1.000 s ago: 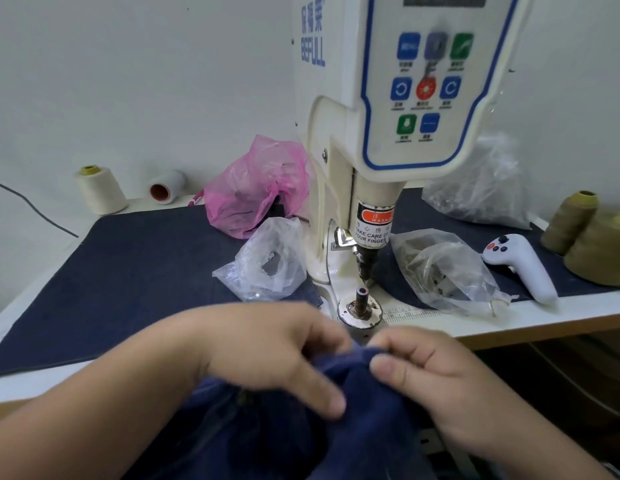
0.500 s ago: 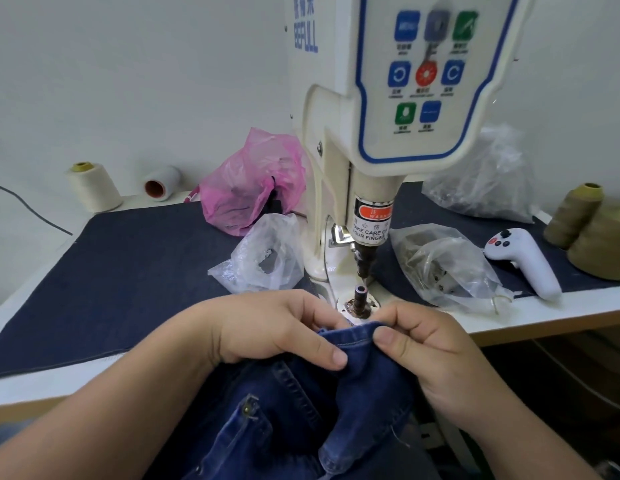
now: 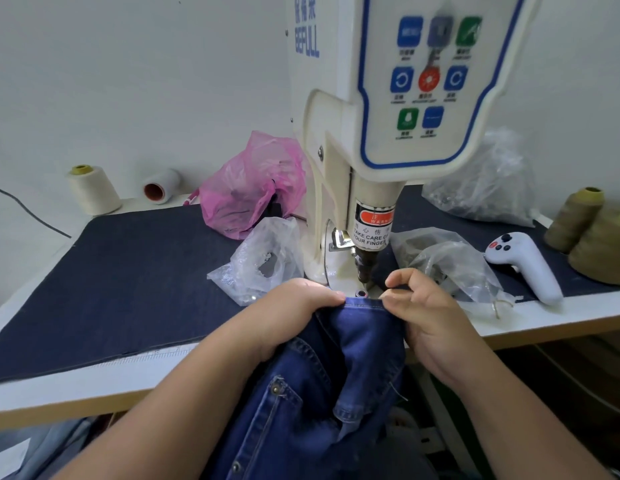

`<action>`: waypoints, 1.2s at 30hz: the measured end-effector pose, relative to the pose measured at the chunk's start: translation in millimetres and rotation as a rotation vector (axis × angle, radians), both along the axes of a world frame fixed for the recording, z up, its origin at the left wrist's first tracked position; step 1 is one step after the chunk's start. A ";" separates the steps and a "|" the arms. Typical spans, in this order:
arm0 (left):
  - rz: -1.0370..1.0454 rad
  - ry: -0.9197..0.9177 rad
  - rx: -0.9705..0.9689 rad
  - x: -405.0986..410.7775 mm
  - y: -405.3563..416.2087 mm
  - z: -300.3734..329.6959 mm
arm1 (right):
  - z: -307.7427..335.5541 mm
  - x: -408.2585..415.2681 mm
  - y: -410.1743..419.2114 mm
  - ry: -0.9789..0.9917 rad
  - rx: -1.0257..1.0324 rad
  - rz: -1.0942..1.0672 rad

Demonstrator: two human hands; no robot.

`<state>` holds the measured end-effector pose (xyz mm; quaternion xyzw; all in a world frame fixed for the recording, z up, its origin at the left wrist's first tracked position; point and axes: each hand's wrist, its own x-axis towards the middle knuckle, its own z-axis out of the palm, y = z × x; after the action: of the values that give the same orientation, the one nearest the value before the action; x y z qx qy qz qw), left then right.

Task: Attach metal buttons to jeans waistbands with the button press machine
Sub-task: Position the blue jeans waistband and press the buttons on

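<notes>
A dark denim mat [image 3: 128,271] covers the white table [image 3: 561,313] beneath the button press machine [image 3: 388,133]. Both hands pinch the jeans waistband [image 3: 364,304] just near its lower die [image 3: 361,293]: left hand [image 3: 294,313] fingers curled over the edge, right hand [image 3: 429,317] thumb and forefinger clamped on it.

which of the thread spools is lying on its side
The small white spool with the orange-red core, at the back left by the wall. Its open end faces the camera, while the cream cone and olive cones stand upright.

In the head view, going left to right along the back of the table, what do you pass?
Cream thread cone → white spool lying on its side → pink plastic bag → button press machine → clear bag by the wall → olive thread cones.
</notes>
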<state>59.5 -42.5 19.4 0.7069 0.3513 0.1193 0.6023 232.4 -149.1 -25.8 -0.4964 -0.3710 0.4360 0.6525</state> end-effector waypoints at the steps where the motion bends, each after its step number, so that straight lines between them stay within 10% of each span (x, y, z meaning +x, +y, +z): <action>1: 0.031 -0.014 -0.003 2.2 1.6 -1.7 | -1.2 1.5 1.6 0.021 0.009 -0.007; 36: 0.107 -0.157 -0.142 17.3 5.3 -23.0 | -17.3 17.1 18.6 0.409 0.075 0.098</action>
<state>76.9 -37.2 -3.6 0.6310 0.3478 0.1810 0.6694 249.5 -130.5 -43.1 -0.3543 -0.2705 0.5446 0.7105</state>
